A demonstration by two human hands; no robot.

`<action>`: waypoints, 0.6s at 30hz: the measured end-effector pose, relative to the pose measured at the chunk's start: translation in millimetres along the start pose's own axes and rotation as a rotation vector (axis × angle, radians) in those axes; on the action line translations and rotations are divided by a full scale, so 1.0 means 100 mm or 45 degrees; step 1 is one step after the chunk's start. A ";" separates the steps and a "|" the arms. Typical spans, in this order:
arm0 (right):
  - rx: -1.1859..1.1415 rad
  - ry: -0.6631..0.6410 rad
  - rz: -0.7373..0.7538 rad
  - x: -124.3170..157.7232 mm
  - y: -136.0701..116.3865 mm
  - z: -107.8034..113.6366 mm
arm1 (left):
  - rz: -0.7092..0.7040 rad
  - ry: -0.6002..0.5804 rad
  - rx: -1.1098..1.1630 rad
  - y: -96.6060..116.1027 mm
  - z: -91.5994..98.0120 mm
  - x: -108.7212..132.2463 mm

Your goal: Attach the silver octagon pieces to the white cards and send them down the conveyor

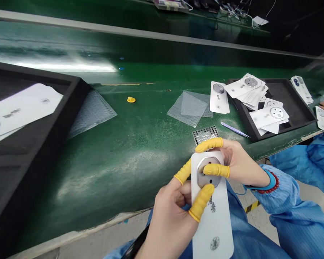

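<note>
left hand point(175, 212): grip holds panel point(216, 223), left side | right hand point(237, 162): grip holds same panel, far end | panel: at tabletop point(140, 158) near edge; dot sheet point(206, 134) just beyond; tweezers point(234, 129) right, beside right tray point(295, 98)

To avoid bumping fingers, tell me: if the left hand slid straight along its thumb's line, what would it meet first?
Likely the yellow-covered thumb of the right hand, just ahead of the left hand over the white panel; exact depth is unclear.
</note>
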State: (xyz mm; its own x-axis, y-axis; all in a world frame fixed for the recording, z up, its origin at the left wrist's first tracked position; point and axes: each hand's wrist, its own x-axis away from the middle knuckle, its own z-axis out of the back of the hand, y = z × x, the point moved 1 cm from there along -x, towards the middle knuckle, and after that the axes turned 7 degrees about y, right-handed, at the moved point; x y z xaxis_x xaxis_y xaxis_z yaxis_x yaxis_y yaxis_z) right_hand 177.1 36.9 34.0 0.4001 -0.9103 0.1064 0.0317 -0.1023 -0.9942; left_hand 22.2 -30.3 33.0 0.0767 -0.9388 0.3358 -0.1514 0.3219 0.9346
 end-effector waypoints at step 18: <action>0.225 -0.078 0.081 -0.07 -0.21 0.00 | 0.011 -0.050 0.100 -0.06 0.10 -0.03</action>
State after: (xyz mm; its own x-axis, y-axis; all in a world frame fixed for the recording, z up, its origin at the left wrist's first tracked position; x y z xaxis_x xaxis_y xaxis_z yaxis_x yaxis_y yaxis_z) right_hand 173.6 45.2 54.5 0.4611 -0.8861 0.0475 0.1628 0.0318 -0.9861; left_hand 13.1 -30.4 24.9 0.0364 -0.9406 0.3375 -0.2289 0.3209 0.9190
